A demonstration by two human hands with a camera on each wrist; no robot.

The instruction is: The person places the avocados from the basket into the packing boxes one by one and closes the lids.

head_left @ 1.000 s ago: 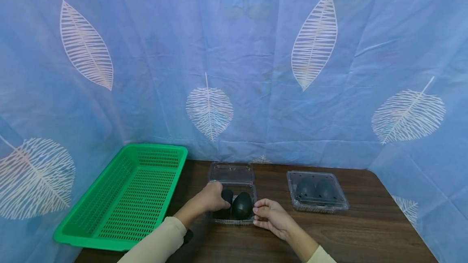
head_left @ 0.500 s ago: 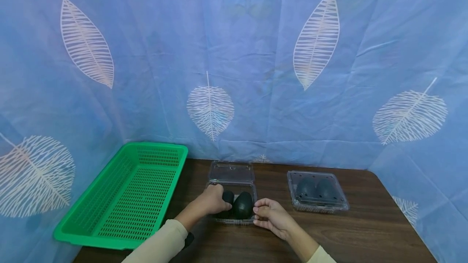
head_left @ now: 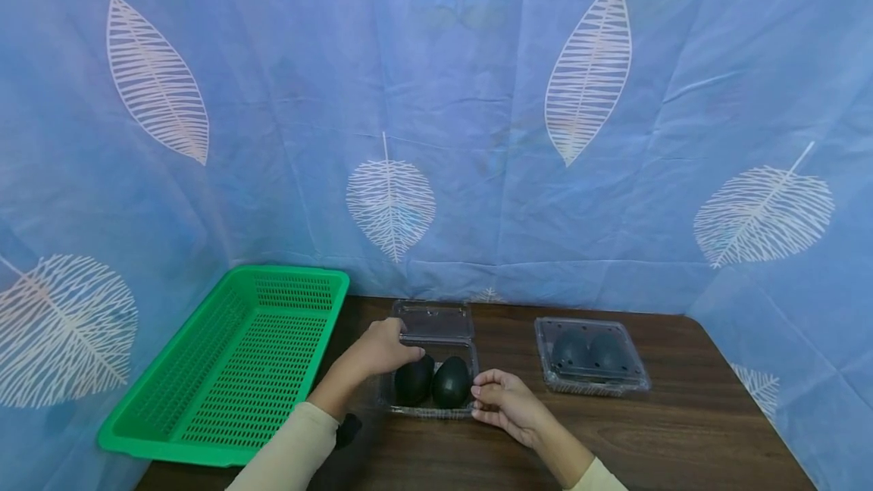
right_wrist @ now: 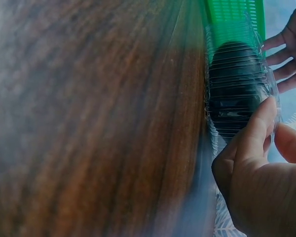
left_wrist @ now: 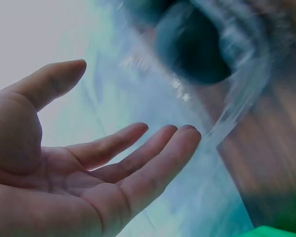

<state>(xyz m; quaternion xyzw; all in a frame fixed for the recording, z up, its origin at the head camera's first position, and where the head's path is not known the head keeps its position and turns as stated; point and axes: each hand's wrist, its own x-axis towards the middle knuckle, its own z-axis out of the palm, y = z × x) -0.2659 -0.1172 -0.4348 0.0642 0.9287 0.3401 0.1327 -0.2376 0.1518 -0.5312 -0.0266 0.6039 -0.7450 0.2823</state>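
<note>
An open clear plastic clamshell box (head_left: 436, 413) lies on the table with its lid (head_left: 433, 324) folded back. Side by side in it sit two dark, egg-shaped avocados, a left avocado (head_left: 413, 386) and a right avocado (head_left: 452, 383). My left hand (head_left: 382, 347) hovers at the box's left side, thumb over the left avocado; the left wrist view shows its fingers (left_wrist: 153, 158) spread loosely and holding nothing. At the box's right wall, my right hand (head_left: 503, 406) pinches the rim between thumb and fingers, as the right wrist view also shows.
A green slotted plastic basket (head_left: 245, 370) stands to the left. On the right is a closed clear box (head_left: 593, 381) with two more dark avocados inside. A blue leaf-print cloth (head_left: 477, 135) hangs behind the dark wooden table (head_left: 702, 430).
My left hand has let go of the left avocado and moved up and to the left, so more of that avocado shows. The right hand keeps its place at the rim.
</note>
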